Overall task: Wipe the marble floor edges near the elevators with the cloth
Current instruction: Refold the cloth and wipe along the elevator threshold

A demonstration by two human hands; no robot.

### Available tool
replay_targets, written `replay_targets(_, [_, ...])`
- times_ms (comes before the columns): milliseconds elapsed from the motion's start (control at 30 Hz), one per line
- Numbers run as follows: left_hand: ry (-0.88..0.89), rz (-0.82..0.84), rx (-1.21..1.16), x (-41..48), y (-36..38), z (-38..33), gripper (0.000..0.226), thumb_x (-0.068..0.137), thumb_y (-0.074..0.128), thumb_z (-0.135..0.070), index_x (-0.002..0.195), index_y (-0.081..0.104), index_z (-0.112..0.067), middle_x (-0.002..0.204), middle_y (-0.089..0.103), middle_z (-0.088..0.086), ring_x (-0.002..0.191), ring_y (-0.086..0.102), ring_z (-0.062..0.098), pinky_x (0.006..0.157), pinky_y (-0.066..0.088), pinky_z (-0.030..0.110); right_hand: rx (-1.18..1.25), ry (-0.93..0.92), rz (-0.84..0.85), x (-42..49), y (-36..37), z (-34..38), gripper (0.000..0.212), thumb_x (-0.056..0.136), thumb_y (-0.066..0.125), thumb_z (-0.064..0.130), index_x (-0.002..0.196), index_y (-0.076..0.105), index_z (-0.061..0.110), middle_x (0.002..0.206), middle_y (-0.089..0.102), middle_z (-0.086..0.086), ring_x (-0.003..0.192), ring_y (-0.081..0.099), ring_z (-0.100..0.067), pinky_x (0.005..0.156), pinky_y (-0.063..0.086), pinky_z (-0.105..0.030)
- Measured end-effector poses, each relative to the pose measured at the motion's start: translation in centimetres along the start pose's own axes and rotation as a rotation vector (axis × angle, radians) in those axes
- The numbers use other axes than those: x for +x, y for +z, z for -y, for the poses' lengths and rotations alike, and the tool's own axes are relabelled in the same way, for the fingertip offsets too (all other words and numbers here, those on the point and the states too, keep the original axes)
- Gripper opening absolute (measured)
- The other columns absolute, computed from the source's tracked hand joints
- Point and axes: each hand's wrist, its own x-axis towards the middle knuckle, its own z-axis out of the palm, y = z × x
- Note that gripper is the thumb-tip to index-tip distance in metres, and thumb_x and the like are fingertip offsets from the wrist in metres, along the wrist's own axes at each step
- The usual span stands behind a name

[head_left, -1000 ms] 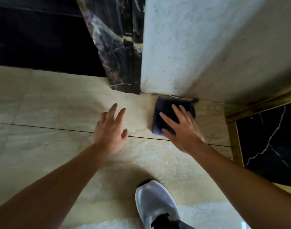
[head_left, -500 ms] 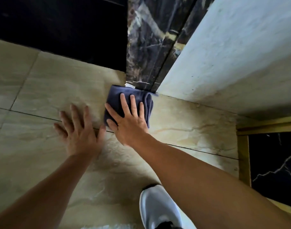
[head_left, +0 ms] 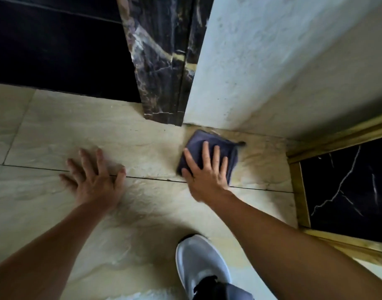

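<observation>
A folded dark blue cloth point(head_left: 198, 146) lies flat on the beige marble floor point(head_left: 99, 135), close to the foot of the white wall point(head_left: 261, 72). My right hand point(head_left: 205, 172) presses down on the cloth with fingers spread flat, covering its near half. My left hand point(head_left: 94, 178) rests palm down on the bare floor to the left, fingers apart, holding nothing. The cloth's far edge sits just short of the wall base, right of the dark marble door frame point(head_left: 162, 83).
A black elevator door point(head_left: 55, 50) fills the upper left. A black veined marble inlay point(head_left: 348, 191) with a gold border point(head_left: 300, 191) lies at the right. My grey shoe point(head_left: 201, 263) stands on the floor below the hands. A tile joint point(head_left: 153, 178) runs across the floor.
My right hand has slid the cloth to the right, from the foot of the dark door frame to the base of the white wall. My left hand stays planted on the floor.
</observation>
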Motion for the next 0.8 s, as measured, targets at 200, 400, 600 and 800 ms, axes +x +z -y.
replay_targets(200, [0.027,-0.064,-0.004,-0.5,0.6,0.8,0.086,0.083,0.02,-0.07,0.158,0.01,-0.029,0.168,0.004,0.013,0.152,-0.002,0.046,0.118,-0.003,0.064,-0.101,-0.586,0.088,-3.6,1.8,8.8,0.058,0.1,0.035,0.051,0.154,0.019,0.04,0.167,0.002,-0.003,0.151,-0.007,-0.036,0.119,-0.004,-0.06])
replay_targets(400, [0.016,-0.057,-0.032,-0.8,0.5,0.6,0.086,0.086,0.021,-0.074,0.159,0.011,-0.029,0.168,0.008,0.016,0.152,0.0,0.046,0.118,-0.002,0.063,-0.038,0.042,-0.115,-1.6,0.7,-7.3,0.059,0.093,0.01,0.064,0.151,0.002,0.053,0.167,-0.006,-0.001,0.152,-0.005,-0.035,0.119,0.006,-0.059])
replay_targets(600, [0.06,-0.094,-0.098,-0.3,1.5,1.3,0.086,0.085,0.029,-0.076,0.156,0.007,-0.034,0.166,0.006,0.018,0.149,0.002,0.052,0.116,0.006,0.071,0.085,0.403,-0.061,-0.4,-0.3,-9.1,0.059,0.098,0.017,0.059,0.149,-0.012,0.052,0.165,-0.017,-0.004,0.15,-0.015,-0.037,0.119,-0.004,-0.061])
replay_targets(800, [0.083,-0.067,-0.191,0.4,2.6,1.7,0.093,0.081,0.024,-0.08,0.157,0.0,-0.032,0.166,0.0,0.024,0.149,0.007,0.053,0.114,0.017,0.072,-0.096,-0.448,0.061,-3.0,3.0,3.7,0.055,0.099,0.03,0.051,0.149,0.007,0.053,0.166,-0.013,-0.002,0.148,-0.022,-0.039,0.113,-0.014,-0.065])
